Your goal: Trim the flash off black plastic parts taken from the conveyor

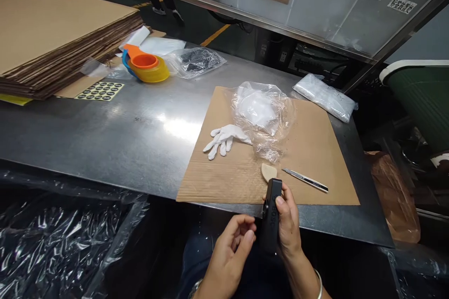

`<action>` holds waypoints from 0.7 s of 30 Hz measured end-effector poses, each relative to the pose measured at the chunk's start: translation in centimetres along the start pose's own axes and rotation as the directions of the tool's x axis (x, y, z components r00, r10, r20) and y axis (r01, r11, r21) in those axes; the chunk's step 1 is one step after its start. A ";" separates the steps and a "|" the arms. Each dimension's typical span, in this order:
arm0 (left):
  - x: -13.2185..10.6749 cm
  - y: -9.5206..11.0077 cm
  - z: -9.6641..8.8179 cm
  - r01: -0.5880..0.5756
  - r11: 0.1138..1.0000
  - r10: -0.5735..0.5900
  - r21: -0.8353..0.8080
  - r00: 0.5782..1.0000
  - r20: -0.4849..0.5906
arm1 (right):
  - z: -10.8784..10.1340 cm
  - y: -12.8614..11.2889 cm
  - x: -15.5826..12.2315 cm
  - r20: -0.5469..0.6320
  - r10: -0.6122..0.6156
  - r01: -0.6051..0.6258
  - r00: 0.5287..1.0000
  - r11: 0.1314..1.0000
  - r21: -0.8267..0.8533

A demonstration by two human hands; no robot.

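Observation:
My right hand (289, 222) is closed around a black bar-shaped device (272, 219) with raised lettering on its side, held upright at the table's front edge. Just left of the device is my left hand (231, 252), fingers half curled, the thumb apart from the fingertips and nothing visible between them. Beyond the device a small cream pad (268, 172) lies on a cardboard sheet (217, 182), partly covered by it. To its right rests a slim utility knife (305, 180). A white glove (226, 139) lies flat on the cardboard, touching a clear plastic bag (261, 107) with white contents.
At the left stands a tall stack of cardboard (63, 32). Near it are a yellow and orange tape roll (149, 69), a sticker sheet (100, 91) and a bag with dark contents (199, 60). A wrapped white packet (326, 96) lies back right; black plastic sheeting (63, 238) hangs front left.

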State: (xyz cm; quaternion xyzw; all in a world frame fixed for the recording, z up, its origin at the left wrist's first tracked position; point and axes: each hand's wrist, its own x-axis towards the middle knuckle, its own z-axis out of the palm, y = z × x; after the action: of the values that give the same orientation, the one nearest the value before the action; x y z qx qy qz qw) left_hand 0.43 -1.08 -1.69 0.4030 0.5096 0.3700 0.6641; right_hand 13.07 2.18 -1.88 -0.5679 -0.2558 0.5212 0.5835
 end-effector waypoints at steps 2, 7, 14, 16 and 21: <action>0.4 0.2 0.2 0.080 0.992 -0.073 -0.098 0.994 0.076 | 0.1 0.1 -0.1 0.012 0.002 -0.001 1.000 1.000 -0.009; 0.5 0.1 0.2 0.177 0.941 -0.113 -0.287 0.967 0.227 | 0.0 0.2 -0.2 0.034 -0.023 0.026 0.999 0.997 -0.077; 0.2 0.3 0.1 0.133 0.930 -0.052 -0.344 0.971 0.235 | 0.2 0.5 0.0 0.032 -0.086 0.089 0.996 0.991 -0.102; 0.1 0.4 0.1 0.114 0.935 -0.034 -0.336 0.971 0.236 | 0.2 0.6 0.0 0.034 -0.084 0.087 0.996 0.991 -0.100; -0.1 0.9 0.1 0.074 0.971 -0.035 -0.227 0.985 0.170 | 0.4 0.8 0.0 0.036 -0.077 0.080 0.996 0.990 -0.114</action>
State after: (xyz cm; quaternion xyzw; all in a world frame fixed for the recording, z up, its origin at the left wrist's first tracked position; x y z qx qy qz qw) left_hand 0.41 -0.82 -0.85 0.3375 0.4168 0.3742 0.7565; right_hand 12.50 2.17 -2.53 -0.5819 -0.3168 0.4909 0.5657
